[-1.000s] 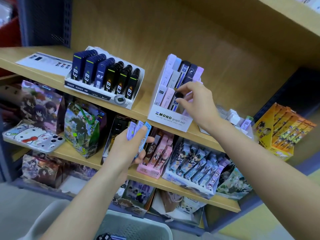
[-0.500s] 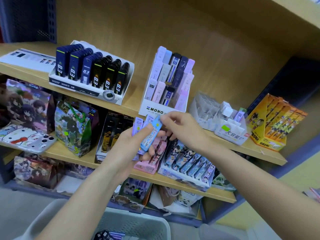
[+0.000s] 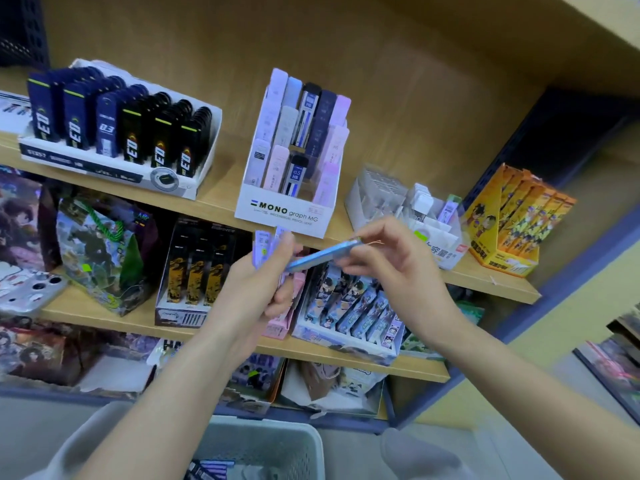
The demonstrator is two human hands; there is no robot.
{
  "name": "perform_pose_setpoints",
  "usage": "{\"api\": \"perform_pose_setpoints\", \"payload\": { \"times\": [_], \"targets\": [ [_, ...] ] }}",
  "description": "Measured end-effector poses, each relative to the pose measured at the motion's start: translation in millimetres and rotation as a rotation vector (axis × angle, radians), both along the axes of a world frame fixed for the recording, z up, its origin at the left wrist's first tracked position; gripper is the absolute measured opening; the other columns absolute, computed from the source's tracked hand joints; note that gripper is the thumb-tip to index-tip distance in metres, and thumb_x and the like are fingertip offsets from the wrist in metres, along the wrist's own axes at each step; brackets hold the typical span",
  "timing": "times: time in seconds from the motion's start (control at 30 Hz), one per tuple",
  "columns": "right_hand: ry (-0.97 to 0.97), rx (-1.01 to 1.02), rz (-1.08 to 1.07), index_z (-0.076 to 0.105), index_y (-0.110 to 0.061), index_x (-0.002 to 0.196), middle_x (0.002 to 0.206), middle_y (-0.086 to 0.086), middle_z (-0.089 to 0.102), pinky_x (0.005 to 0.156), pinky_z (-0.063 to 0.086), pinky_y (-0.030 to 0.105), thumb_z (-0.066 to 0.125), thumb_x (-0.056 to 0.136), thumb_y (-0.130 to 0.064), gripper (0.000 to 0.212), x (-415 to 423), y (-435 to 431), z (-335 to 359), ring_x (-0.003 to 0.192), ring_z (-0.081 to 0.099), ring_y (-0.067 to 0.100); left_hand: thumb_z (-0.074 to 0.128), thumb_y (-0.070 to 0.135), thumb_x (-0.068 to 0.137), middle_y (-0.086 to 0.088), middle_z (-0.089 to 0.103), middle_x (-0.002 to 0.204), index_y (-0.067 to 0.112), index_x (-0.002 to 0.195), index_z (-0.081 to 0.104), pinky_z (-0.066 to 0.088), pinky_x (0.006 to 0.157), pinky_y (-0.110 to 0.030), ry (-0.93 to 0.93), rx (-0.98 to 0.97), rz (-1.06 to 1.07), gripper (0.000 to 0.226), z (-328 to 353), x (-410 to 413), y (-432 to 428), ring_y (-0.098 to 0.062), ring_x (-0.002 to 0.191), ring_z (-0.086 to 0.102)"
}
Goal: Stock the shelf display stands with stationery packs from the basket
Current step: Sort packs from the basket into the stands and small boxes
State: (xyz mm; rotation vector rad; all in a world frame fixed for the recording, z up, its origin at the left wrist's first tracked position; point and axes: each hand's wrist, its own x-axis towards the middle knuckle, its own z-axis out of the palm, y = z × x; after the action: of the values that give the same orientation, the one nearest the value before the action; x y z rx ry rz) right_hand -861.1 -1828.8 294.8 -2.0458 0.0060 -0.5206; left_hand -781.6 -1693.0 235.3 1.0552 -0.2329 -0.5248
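1. Basket (image 3: 263, 441) at 6 o'clock, packs inside.
2. Left hand (image 3: 258, 289), centre, closed around several lilac packs (image 3: 265, 247).
3. Right hand (image 3: 391, 261) at its 3 o'clock pinches a blue pack (image 3: 323, 258).
4. MONO stand (image 3: 287, 209) at 12 o'clock, nearly full.

A stationery shop: wooden shelves (image 3: 221, 202) on a dark perforated metal frame carry retail display boxes facing outward. A white MONO graph MG stand (image 3: 284, 213) holds rows of lead cases, beside a tray of dark blue and black lead cases (image 3: 114, 133). An orange cartoon-printed carton (image 3: 512, 223), character pen boxes (image 3: 353, 306) and printed gift bags (image 3: 100, 251) fill the shelves
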Motion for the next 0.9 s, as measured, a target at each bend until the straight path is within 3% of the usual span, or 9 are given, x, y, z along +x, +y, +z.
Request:
{"api": "perform_pose_setpoints", "payload": {
  "times": [0.1, 0.17, 0.23, 0.3, 0.5, 0.6, 0.67, 0.77, 0.9],
  "targets": [
    [-0.026, -0.033, -0.005, 0.062, -0.02, 0.082, 0.08, -0.001, 0.069, 0.076, 0.054, 0.02, 0.052, 0.09, 0.007, 0.03, -10.4, -8.7, -3.4, 0.083, 0.07, 0.016, 0.059, 0.029, 0.09, 0.001, 0.039, 0.063, 0.005, 0.094, 0.059, 0.017, 0.039, -0.015, 0.059, 0.017, -0.085, 0.024, -5.6, -0.4, -11.6, -0.006, 0.045, 0.025],
    [-0.059, -0.025, -0.026, 0.063, -0.021, 0.082, 0.078, -0.003, 0.068, 0.074, 0.055, 0.021, 0.052, 0.09, 0.008, 0.032, -14.4, -15.0, -4.4, 0.079, 0.07, 0.015, 0.058, 0.033, 0.09, -0.003, 0.055, 0.073, 0.006, 0.103, 0.062, 0.015, 0.046, -0.018, 0.094, 0.057, -0.206, 0.031, -5.7, -3.1, -18.1, -0.007, 0.047, 0.026],
    [-0.122, -0.024, -0.054, 0.064, -0.02, 0.084, 0.079, -0.001, 0.066, 0.071, 0.055, 0.021, 0.052, 0.09, 0.009, 0.031, -18.3, -22.0, -4.4, 0.074, 0.07, 0.014, 0.058, 0.036, 0.084, -0.001, 0.063, 0.07, 0.005, 0.109, 0.061, 0.016, 0.041, -0.016, 0.114, 0.039, -0.348, 0.039, -2.6, -8.6, -23.3, -0.005, 0.043, 0.027],
    [-0.168, -0.028, -0.08, 0.064, -0.019, 0.086, 0.082, 0.001, 0.065, 0.07, 0.055, 0.02, 0.052, 0.089, 0.008, 0.029, -22.7, -29.1, -2.8, 0.073, 0.07, 0.012, 0.059, 0.035, 0.076, 0.003, 0.056, 0.061, 0.006, 0.104, 0.062, 0.015, 0.04, -0.015, 0.091, -0.002, -0.42, 0.04, 1.0, -13.4, -27.8, -0.004, 0.042, 0.027],
    [-0.002, 0.03, -0.08, 0.062, -0.021, 0.102, 0.096, 0.013, 0.067, 0.072, 0.055, 0.02, 0.057, 0.087, 0.004, 0.029, -35.6, -45.6, -9.0, 0.08, 0.071, 0.017, 0.058, 0.019, 0.092, 0.011, 0.038, 0.048, 0.01, 0.09, 0.066, 0.02, 0.038, -0.014, -0.18, 0.094, -0.093, 0.012, -1.0, -17.3, -48.0, -0.006, 0.041, 0.025],
    [0.014, 0.12, -0.134, 0.063, -0.018, 0.097, 0.084, -0.001, 0.07, 0.069, 0.056, 0.022, 0.057, 0.088, 0.0, 0.02, -40.1, -51.5, -12.0, 0.078, 0.071, 0.018, 0.059, 0.015, 0.092, 0.013, 0.039, 0.037, 0.017, 0.082, 0.064, 0.024, 0.036, -0.012, -0.298, 0.156, -0.009, 0.012, -4.0, -22.0, -61.8, -0.004, 0.033, 0.031],
    [-0.024, 0.167, -0.181, 0.061, -0.013, 0.089, 0.077, 0.0, 0.07, 0.066, 0.056, 0.022, 0.056, 0.089, -0.001, 0.013, -41.7, -56.4, -9.1, 0.071, 0.07, 0.016, 0.059, 0.015, 0.092, 0.015, 0.04, 0.038, 0.018, 0.083, 0.065, 0.024, 0.036, -0.011, -0.326, 0.148, -0.021, 0.011, -5.9, -25.7, -69.8, -0.004, 0.033, 0.033],
    [-0.073, 0.161, -0.275, 0.05, -0.011, 0.093, 0.076, 0.003, 0.07, 0.065, 0.057, 0.022, 0.055, 0.091, -0.001, 0.011, -40.4, -69.5, 1.6, 0.069, 0.07, 0.015, 0.053, 0.017, 0.096, 0.013, 0.048, 0.046, 0.014, 0.092, 0.062, 0.023, 0.036, -0.013, -0.303, 0.105, -0.087, 0.01, -7.8, -29.8, -77.9, -0.003, 0.035, 0.027],
    [-0.261, -0.023, -0.6, 0.045, -0.008, 0.104, 0.084, 0.004, 0.061, 0.066, 0.056, 0.022, 0.053, 0.095, -0.005, 0.013, -26.1, -119.6, 26.2, 0.065, 0.066, 0.007, 0.045, 0.013, 0.098, -0.003, 0.061, 0.077, 0.013, 0.093, 0.041, 0.019, 0.038, -0.017, -0.1, 0.078, -0.145, 0.006, -7.7, -28.9, -86.8, -0.008, 0.04, 0.028]
  ]
}}
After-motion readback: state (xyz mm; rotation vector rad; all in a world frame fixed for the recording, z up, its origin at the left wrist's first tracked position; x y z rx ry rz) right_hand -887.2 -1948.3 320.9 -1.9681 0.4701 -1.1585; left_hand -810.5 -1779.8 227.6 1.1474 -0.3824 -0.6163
